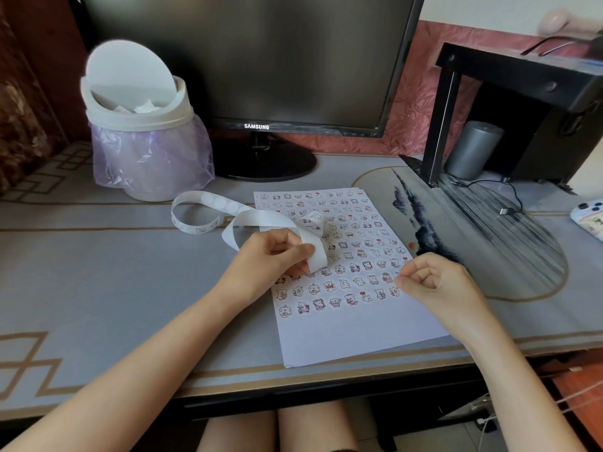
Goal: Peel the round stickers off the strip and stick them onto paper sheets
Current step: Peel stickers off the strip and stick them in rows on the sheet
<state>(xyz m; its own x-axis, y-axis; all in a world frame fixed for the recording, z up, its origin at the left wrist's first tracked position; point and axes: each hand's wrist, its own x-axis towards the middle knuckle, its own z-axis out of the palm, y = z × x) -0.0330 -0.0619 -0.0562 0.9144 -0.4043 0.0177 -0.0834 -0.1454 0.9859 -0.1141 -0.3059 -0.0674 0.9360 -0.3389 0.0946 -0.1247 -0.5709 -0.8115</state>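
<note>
Over the paper sheet (359,334) my left hand (270,256) gripped the looping sticker strip (261,220). My right hand (430,282), fingers curled at the sheet's right edge, maybe pinched a sticker; I couldn't tell. That slack strip could sag and catch on the sheet.

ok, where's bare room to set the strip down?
Free: desk left of the paper sheet, nearer than the looped strip; also the sheet's blank bottom edge. Crowded: mid-sheet, where the left hand grips the strip, right hand alongside; bin, monitor and stand fill the back.
</note>
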